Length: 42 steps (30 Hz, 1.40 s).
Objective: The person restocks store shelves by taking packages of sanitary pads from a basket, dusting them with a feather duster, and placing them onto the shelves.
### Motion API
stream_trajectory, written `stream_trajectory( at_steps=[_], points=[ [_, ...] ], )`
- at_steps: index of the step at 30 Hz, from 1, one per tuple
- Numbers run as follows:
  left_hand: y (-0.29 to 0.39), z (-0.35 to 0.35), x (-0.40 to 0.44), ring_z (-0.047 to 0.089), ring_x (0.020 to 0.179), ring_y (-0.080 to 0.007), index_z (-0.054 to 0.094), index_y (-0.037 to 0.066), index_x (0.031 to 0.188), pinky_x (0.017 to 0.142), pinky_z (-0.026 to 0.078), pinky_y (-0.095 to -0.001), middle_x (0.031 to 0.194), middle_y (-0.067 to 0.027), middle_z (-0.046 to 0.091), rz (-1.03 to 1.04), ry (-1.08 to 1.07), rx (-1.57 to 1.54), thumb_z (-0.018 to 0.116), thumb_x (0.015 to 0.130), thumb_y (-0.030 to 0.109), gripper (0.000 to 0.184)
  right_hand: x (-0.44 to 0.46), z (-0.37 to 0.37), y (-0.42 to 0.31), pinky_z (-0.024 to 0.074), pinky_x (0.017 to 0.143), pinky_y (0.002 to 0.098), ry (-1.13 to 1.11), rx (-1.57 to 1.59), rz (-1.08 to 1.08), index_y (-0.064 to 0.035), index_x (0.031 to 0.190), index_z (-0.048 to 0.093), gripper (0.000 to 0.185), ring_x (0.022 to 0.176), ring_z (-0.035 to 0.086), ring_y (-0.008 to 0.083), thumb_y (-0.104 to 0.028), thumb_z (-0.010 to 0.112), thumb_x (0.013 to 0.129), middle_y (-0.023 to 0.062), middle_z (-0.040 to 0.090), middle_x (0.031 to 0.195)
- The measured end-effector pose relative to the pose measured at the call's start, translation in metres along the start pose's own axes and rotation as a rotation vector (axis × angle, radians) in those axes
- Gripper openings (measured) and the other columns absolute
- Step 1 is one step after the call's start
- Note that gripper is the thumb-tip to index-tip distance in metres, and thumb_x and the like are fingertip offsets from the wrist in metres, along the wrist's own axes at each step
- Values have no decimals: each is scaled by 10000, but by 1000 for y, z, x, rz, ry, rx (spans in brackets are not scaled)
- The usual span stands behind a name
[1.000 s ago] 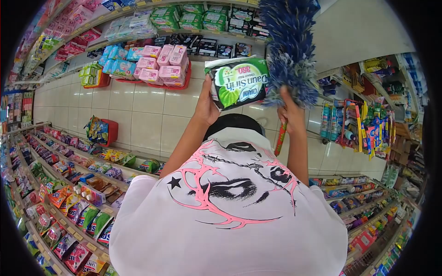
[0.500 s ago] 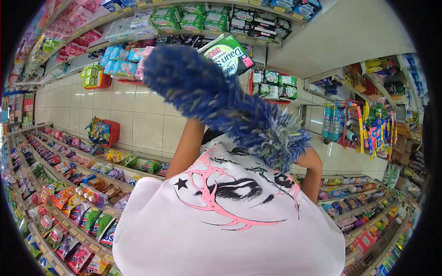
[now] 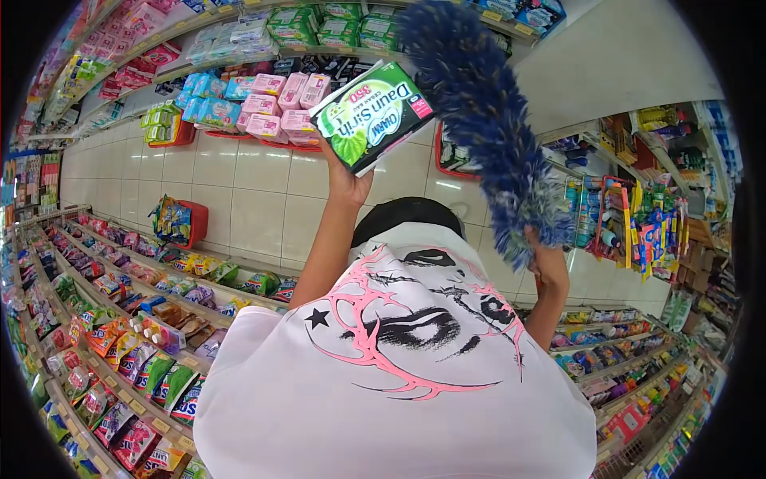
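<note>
My left hand (image 3: 349,182) is closed on the lower edge of a green and black pack of sanitary pads (image 3: 373,113), its label facing up at me. In my right hand (image 3: 549,262) is the handle end of a fluffy blue duster (image 3: 487,112), its handle mostly hidden by the fingers. The duster stands upright to the right of the pack and reaches up to the shelf. Its tip lies over part of the shelf of packs, and its fibres cover part of a red basket (image 3: 447,156). Pack and duster are very close at the pack's right edge.
Ahead, a shelf holds green packs (image 3: 343,28). Below it stand baskets of pink packs (image 3: 275,108) and blue packs (image 3: 211,104). A red basket (image 3: 190,223) sits on the tiled floor at left. Shelves of detergent pouches (image 3: 136,367) and a loaded trolley (image 3: 630,219) flank me.
The duster has swung from lying across in front of the pack to upright on the right. The pack and my left hand, partly hidden before, now show fully.
</note>
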<state>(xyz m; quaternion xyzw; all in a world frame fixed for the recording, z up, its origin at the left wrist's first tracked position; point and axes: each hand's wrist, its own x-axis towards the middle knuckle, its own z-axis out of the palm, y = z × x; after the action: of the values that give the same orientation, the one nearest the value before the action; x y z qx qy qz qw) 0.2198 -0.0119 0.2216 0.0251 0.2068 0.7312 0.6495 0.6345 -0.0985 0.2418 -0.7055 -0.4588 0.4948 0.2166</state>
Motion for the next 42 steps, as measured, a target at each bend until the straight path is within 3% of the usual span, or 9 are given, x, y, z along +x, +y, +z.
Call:
stream_trajectory(
  at_steps=[4,6,12,19,31,34,36,40,42],
  points=[
    [1,10,-6,494,1176,-249,378,102,1341,986,425,-399,1311,-93,481,-88,-13,-13,421,880,597,678,-14,44,-115,265,339,245,181,289,251,-39,870,590,251,348,351,79,-227,730,780,-25,430,499],
    [-2,23,-10,497,1176,-250,382,111,1342,994,411,-409,1317,-96,478,-148,-35,0,382,901,587,649,-9,56,-123,242,324,233,144,414,21,-49,812,571,250,338,334,71,-198,762,749,-30,407,483],
    [-27,46,-31,496,1174,-235,373,75,1340,998,405,-394,1322,-105,468,-270,-84,170,391,914,552,639,6,90,-156,255,331,234,112,582,-155,-37,781,588,205,343,335,70,-153,753,750,-29,412,482],
    [-17,26,-36,506,1159,-201,361,60,1340,953,435,-387,1266,-88,503,-400,-217,526,539,811,615,787,21,100,-175,254,351,212,172,518,-132,-32,830,634,211,363,340,58,-179,761,747,-30,469,533],
    [-21,1,-19,484,1190,-230,361,73,1354,1003,407,-384,1327,-91,470,-202,-38,251,379,908,566,666,-8,66,-123,227,335,243,102,327,-176,-81,821,556,228,334,324,83,-279,669,842,-21,357,468],
    [-12,-10,-9,490,1176,-232,381,69,1334,1004,406,-392,1305,-97,483,-136,-19,263,395,907,545,639,-24,47,-107,398,447,274,-21,211,-289,-61,867,595,186,461,504,146,-225,673,825,40,523,603],
    [-20,-46,5,505,1150,-233,431,51,1286,1001,411,-387,1283,-99,497,-242,-144,181,461,926,427,521,-25,36,-100,419,919,363,-440,-416,-626,-52,1074,619,298,1041,559,263,-172,628,802,131,606,1110],
    [-10,-62,3,510,1138,-243,446,55,1276,994,418,-378,1250,-85,521,-275,-387,96,426,960,310,407,-23,51,-96,407,938,366,-442,-490,-663,-42,1117,598,372,1079,543,318,-163,635,767,141,596,1161],
    [-7,-43,-10,518,1124,-237,447,49,1271,982,428,-370,1249,-92,519,-197,-223,176,471,935,352,453,-25,53,-97,424,894,356,-392,-414,-494,-29,1106,605,376,1018,564,265,-166,677,764,122,618,1117]
  ],
)
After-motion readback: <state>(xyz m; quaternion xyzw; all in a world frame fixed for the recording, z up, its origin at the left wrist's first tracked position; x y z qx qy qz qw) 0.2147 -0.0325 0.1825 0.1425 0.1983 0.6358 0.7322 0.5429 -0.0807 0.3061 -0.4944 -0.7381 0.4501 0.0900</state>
